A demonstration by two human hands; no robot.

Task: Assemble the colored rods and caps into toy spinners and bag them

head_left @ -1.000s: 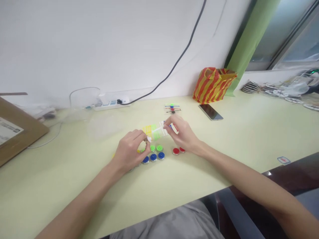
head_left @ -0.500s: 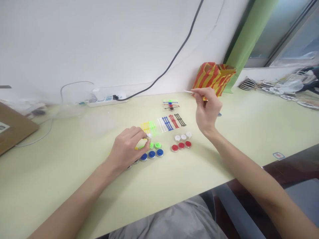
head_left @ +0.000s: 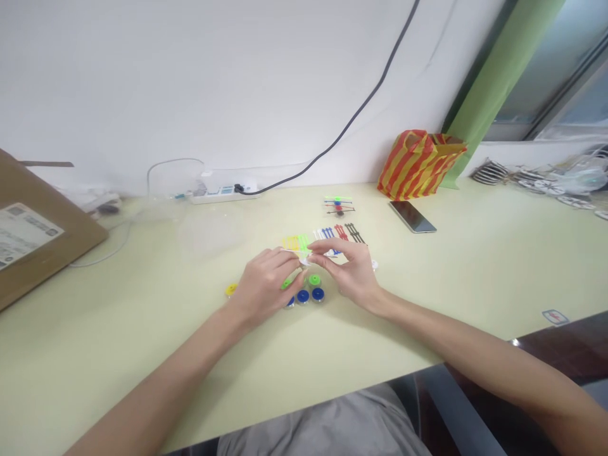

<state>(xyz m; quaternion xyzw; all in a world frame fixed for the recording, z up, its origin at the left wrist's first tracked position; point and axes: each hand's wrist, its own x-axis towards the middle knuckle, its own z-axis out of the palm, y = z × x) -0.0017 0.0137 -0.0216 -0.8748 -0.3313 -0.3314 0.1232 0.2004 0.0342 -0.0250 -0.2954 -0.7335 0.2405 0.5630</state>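
My left hand (head_left: 266,278) pinches a small white round piece (head_left: 304,260) over the table. Against it, my right hand (head_left: 349,269) holds a thin white stick (head_left: 293,251) by thumb and fingers. Beneath the hands sit blue discs (head_left: 303,296), green discs (head_left: 315,280) and a yellow disc (head_left: 231,290), all in clear cups. Rows of yellow sticks (head_left: 289,242), blue sticks (head_left: 327,234), red sticks (head_left: 341,232) and black sticks (head_left: 354,233) lie just behind. My right hand hides most of the white and red discs.
Farther back are assembled coloured pieces (head_left: 338,205), a phone (head_left: 413,217), a striped bag (head_left: 420,166) and a power strip (head_left: 223,191). A cardboard box (head_left: 42,234) stands left; flat round items (head_left: 536,180) lie at the far right.
My right hand has come down and left with the white stick, to meet the white piece in my left hand. The phone is now uncovered. The camera view has shifted slightly.
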